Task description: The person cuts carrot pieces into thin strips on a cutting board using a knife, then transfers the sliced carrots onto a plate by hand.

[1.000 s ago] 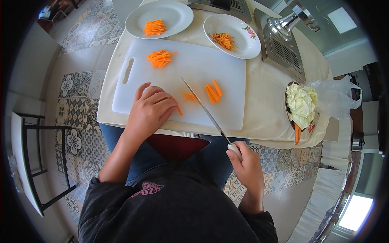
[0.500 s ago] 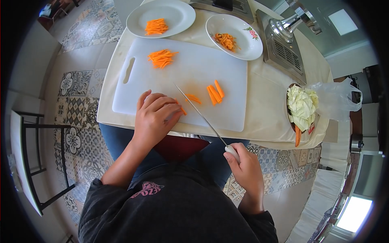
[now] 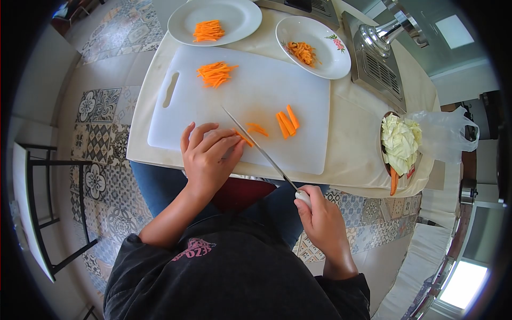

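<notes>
My right hand [image 3: 324, 217] grips a knife by its white handle [image 3: 303, 198], and the thin blade [image 3: 262, 152] slants up and left over a white cutting board [image 3: 186, 122]. Under the bent fingertips of my left hand [image 3: 209, 156] lies a small carrot piece [image 3: 245, 138], close to the blade and partly covered. Just right of the blade rest a few cut carrot strips [image 3: 257, 129]. Thicker carrot sticks [image 3: 287, 122] lie farther right on the board. A pile of thin carrot strips [image 3: 215, 73] sits near the board's far edge.
Beyond the board stand a white plate [image 3: 245, 21] with carrot strips and a flowered dish [image 3: 340, 61] with carrot peelings. Metal stoves [image 3: 381, 80] occupy the far right. Cut cabbage [image 3: 400, 141], a carrot [image 3: 393, 182] and a plastic bag [image 3: 448, 133] are at the right edge.
The knife blade has shifted slightly left, nearer to my left fingertips. My left fingers stay on the carrot piece. The whole view has moved a little.
</notes>
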Tool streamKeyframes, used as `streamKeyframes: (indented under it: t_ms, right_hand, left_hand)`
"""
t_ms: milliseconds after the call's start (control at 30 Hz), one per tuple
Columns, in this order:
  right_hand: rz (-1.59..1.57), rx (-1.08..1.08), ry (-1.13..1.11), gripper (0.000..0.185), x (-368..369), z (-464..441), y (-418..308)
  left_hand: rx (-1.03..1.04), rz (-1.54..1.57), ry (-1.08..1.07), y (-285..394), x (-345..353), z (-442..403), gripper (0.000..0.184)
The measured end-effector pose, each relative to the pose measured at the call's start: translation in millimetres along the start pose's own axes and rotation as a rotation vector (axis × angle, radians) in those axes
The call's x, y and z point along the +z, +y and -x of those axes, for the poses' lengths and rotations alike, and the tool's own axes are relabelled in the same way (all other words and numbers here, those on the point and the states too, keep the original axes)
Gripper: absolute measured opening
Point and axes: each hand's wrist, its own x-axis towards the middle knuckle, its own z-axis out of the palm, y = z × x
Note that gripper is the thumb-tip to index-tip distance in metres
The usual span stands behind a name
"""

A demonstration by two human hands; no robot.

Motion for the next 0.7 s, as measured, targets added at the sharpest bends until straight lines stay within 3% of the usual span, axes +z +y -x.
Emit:
streamKeyframes:
  t_ms: [400, 700]
  right_hand:
    - [0.126, -0.129, 0.024, 0.025, 4.4, -5.4, 8.2]
    - [0.195, -0.113, -0.107, 0.025, 2.4, -10.2, 6.4]
  left_hand:
    - [-0.029, 0.006, -0.012, 2.0, -1.8, -1.6, 0.018]
    - [-0.042, -0.011, -0.028, 2.2, -2.6, -1.6, 0.013]
